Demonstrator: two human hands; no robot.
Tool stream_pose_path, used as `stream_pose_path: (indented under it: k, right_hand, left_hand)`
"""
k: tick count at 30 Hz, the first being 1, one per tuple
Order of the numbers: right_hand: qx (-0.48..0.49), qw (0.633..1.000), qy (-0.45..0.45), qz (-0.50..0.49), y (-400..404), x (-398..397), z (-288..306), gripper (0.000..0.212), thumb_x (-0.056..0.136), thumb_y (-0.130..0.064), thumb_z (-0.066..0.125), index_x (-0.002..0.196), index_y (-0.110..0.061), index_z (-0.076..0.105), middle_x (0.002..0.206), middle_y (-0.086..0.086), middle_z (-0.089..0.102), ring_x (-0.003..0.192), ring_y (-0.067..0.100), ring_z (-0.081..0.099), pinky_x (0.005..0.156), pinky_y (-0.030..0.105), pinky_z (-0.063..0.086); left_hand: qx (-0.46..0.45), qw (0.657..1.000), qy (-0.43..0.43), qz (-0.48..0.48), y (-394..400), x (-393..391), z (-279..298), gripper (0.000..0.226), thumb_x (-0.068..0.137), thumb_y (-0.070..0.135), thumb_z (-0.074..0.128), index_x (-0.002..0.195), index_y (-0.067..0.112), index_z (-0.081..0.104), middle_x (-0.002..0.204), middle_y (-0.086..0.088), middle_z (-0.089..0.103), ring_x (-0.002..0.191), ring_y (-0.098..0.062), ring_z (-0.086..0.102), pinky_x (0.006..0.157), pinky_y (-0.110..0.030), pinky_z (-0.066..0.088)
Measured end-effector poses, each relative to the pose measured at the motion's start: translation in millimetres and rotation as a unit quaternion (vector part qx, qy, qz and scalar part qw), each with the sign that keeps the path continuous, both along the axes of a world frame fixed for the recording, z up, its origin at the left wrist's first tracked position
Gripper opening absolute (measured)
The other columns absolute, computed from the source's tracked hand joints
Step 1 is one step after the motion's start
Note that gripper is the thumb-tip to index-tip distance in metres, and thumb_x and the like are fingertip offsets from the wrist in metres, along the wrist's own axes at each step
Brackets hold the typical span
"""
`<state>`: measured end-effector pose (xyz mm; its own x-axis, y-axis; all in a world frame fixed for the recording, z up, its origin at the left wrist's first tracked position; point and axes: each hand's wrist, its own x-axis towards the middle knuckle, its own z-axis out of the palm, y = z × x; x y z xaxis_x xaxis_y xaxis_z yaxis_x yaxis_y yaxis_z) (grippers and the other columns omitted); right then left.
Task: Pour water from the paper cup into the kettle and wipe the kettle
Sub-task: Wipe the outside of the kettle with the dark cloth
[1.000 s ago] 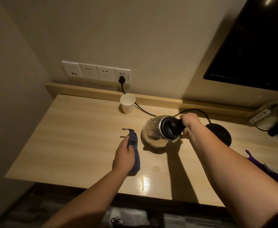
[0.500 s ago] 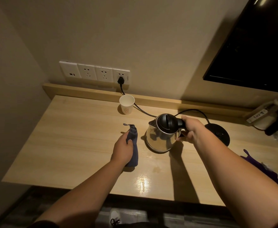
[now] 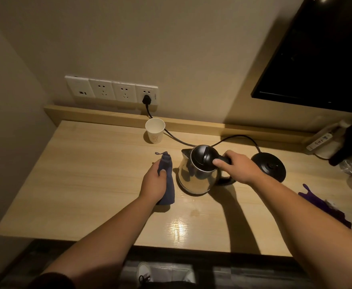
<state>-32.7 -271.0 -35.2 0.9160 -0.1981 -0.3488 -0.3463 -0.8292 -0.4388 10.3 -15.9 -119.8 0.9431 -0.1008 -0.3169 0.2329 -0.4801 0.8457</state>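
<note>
A steel kettle (image 3: 196,178) with a black lid stands upright on the wooden desk (image 3: 87,184), lid closed. My right hand (image 3: 238,167) grips its black handle, thumb near the lid. Just left of the kettle, my left hand (image 3: 153,183) holds a dark blue cloth (image 3: 167,184) that rests on the desk, a small gap from the kettle's side. A white paper cup (image 3: 155,133) stands upright at the back of the desk, beyond the cloth; I cannot see what is in it.
The kettle's black base (image 3: 270,166) sits to the right, its cord (image 3: 177,139) running behind the cup to a wall socket (image 3: 147,97). A purple cloth (image 3: 325,205) lies at the right edge. Clutter stands at the far right; a dark screen (image 3: 321,59) hangs above.
The kettle was tipped on its side a second ago and now stands upright on the desk. My right hand has shifted on the handle. My left hand stays on the blue cloth.
</note>
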Motion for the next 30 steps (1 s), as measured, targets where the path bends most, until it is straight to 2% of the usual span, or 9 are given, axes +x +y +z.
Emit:
stream_pose_path:
  k: [2, 5, 9, 15, 18, 21, 24, 30]
  right_hand:
    - [0.009, 0.999, -0.01, -0.038, 11.9, -7.3, -10.1, 0.052, 0.089, -0.066, 0.049, 0.103, -0.017, 0.051, 0.087, 0.002, 0.063, 0.079, 0.021, 0.061, 0.074, 0.044, 0.053]
    - [0.103, 0.981, -0.048, -0.158, 30.3, -13.3, -23.4, 0.054, 0.088, -0.065, 0.053, 0.113, -0.017, 0.047, 0.096, 0.004, 0.065, 0.084, 0.023, 0.064, 0.077, 0.044, 0.055]
    - [0.186, 0.946, -0.093, -0.247, 45.3, -14.7, -32.3, 0.056, 0.087, -0.062, 0.058, 0.122, -0.018, 0.047, 0.11, 0.006, 0.062, 0.09, 0.019, 0.061, 0.07, 0.034, 0.052]
    - [0.261, 0.897, -0.143, -0.327, 49.2, -11.8, -31.3, 0.044, 0.091, -0.053, 0.059, 0.109, -0.013, 0.052, 0.096, 0.004, 0.061, 0.083, 0.017, 0.059, 0.062, 0.028, 0.044]
    - [0.28, 0.884, -0.156, -0.341, 40.2, -12.0, -27.1, 0.042, 0.094, -0.05, 0.056, 0.098, -0.009, 0.056, 0.085, 0.006, 0.06, 0.075, 0.018, 0.057, 0.06, 0.026, 0.043]
    - [0.277, 0.89, -0.155, -0.329, 32.5, -18.7, -29.4, 0.039, 0.095, -0.051, 0.055, 0.091, -0.012, 0.057, 0.083, 0.007, 0.061, 0.075, 0.019, 0.058, 0.063, 0.028, 0.044]
    - [0.285, 0.89, -0.153, -0.322, 22.8, -28.1, -35.7, 0.038, 0.098, -0.049, 0.05, 0.093, -0.012, 0.059, 0.083, 0.007, 0.061, 0.076, 0.02, 0.058, 0.066, 0.03, 0.046]
    - [0.297, 0.891, -0.141, -0.314, 1.1, -39.7, -48.0, 0.035, 0.101, -0.046, 0.044, 0.09, -0.016, 0.06, 0.085, 0.01, 0.059, 0.081, 0.025, 0.056, 0.075, 0.039, 0.047]
  left_hand:
    - [-0.002, 1.0, -0.003, 0.008, -0.5, 0.2, 1.9, 0.039, 0.103, 0.021, 0.039, 0.141, 0.026, 0.04, 0.129, -0.003, 0.056, 0.12, -0.025, 0.053, 0.088, -0.028, 0.041]
    - [-0.011, 1.0, -0.003, 0.022, -1.0, -1.1, 6.0, 0.044, 0.103, 0.021, 0.039, 0.146, 0.029, 0.033, 0.141, -0.001, 0.049, 0.129, -0.026, 0.047, 0.096, -0.032, 0.04]
    - [-0.017, 0.999, -0.008, 0.026, -4.4, -3.4, 7.5, 0.043, 0.103, 0.023, 0.039, 0.145, 0.031, 0.033, 0.141, -0.002, 0.049, 0.129, -0.027, 0.047, 0.101, -0.037, 0.041]
    - [-0.051, 0.998, -0.02, 0.015, -15.7, -10.6, 13.4, 0.041, 0.103, 0.025, 0.04, 0.143, 0.031, 0.035, 0.14, -0.001, 0.051, 0.128, -0.026, 0.048, 0.101, -0.037, 0.041]
    - [-0.058, 0.998, -0.028, 0.011, -21.1, -11.1, 19.5, 0.041, 0.103, 0.027, 0.039, 0.144, 0.032, 0.034, 0.141, 0.0, 0.049, 0.129, -0.024, 0.047, 0.102, -0.037, 0.04]
    - [-0.072, 0.996, -0.051, 0.007, -26.0, -7.4, 27.8, 0.04, 0.104, 0.028, 0.038, 0.143, 0.032, 0.035, 0.14, 0.001, 0.051, 0.129, -0.023, 0.047, 0.102, -0.035, 0.04]
    - [-0.067, 0.994, -0.091, -0.008, -32.0, -1.4, 38.6, 0.04, 0.104, 0.027, 0.039, 0.143, 0.029, 0.036, 0.141, 0.003, 0.05, 0.129, -0.02, 0.046, 0.098, -0.026, 0.036]
    - [-0.002, 0.983, -0.162, -0.09, -51.9, 8.7, 47.2, 0.044, 0.103, 0.026, 0.039, 0.146, 0.033, 0.034, 0.14, 0.007, 0.051, 0.125, -0.013, 0.05, 0.094, -0.021, 0.038]
